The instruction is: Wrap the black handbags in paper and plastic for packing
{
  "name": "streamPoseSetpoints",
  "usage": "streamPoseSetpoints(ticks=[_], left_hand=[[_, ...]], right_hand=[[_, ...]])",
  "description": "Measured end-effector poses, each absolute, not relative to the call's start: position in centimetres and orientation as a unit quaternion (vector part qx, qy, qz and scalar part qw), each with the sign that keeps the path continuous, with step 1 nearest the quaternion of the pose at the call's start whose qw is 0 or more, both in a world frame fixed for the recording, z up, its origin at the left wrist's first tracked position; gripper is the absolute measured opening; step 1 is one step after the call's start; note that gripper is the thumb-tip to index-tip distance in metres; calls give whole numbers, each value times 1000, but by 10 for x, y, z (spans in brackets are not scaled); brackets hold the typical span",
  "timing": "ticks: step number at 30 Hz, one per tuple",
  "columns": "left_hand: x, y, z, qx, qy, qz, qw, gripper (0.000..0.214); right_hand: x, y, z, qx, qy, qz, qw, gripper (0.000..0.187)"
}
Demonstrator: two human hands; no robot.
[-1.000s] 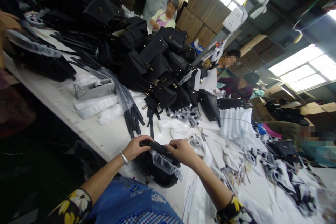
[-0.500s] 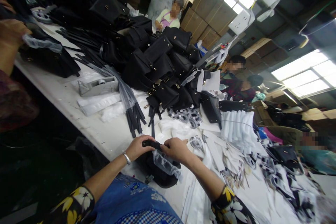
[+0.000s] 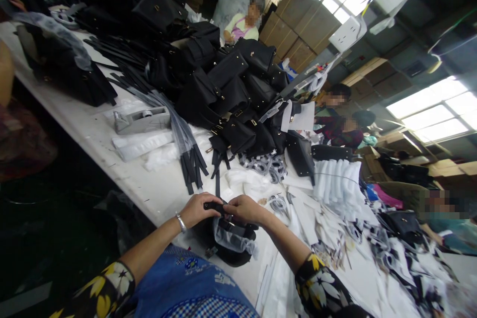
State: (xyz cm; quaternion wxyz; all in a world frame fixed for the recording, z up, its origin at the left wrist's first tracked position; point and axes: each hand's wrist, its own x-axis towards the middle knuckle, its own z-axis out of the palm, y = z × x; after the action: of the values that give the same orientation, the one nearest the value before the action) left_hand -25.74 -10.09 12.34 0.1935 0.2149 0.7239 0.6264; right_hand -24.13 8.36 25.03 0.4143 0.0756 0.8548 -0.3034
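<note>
My left hand (image 3: pixel 196 210) and my right hand (image 3: pixel 242 208) meet over a black bag handle (image 3: pixel 213 205) at the near edge of the white table (image 3: pixel 93 144). Both hands are closed on the handle, fingertips nearly touching. Below them a black bag (image 3: pixel 229 253) rests against my lap, with a clear plastic wrap (image 3: pixel 234 238) bunched on it. A silver bracelet circles my left wrist.
A heap of black bags (image 3: pixel 223 84) fills the table's middle. Black straps (image 3: pixel 192 161) lie in front of it, a grey tape dispenser (image 3: pixel 141 120) to the left, white foam sheets (image 3: pixel 337 181) to the right. Other people sit at the far side; cardboard boxes (image 3: pixel 294 30) stand behind.
My right hand has slid left along the handle until it almost touches my left hand. The plastic wrap has bunched lower on the bag.
</note>
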Motion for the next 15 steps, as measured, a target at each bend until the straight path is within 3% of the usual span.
streamPoseSetpoints(ticks=[7,15], left_hand=[[-249,-97,115,187,713,643,208,31],[-251,-97,122,185,712,647,202,27]], right_hand=[[-246,89,237,90,848,-313,417,29],[-233,73,222,50,904,-249,344,40]])
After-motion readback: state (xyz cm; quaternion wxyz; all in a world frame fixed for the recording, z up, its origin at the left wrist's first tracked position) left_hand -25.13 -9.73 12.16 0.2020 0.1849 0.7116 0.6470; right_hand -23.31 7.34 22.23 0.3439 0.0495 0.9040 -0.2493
